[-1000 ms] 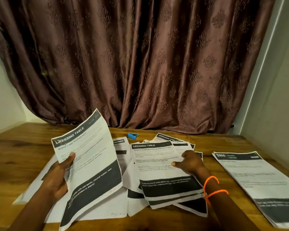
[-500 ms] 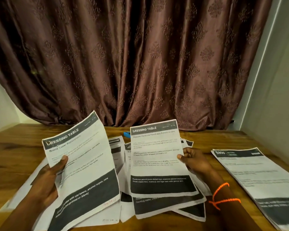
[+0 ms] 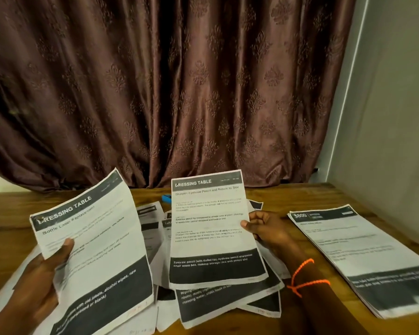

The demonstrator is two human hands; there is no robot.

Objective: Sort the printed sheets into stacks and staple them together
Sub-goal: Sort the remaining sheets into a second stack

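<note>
Sheets (image 3: 211, 228) upright, long axis vertical

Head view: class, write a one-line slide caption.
Left hand and right hand each hold a Dressing Table sheet above loose sheets.

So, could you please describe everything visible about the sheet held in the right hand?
The sheet in the right hand is white printed paper, headed DRESSING TABLE on a dark band, titled "Sharpen Eyebrow Pencil and Return to Slot", with a second dark band near its foot. It is raised, nearly upright, above the loose sheets; the right hand pinches its right edge.
</note>
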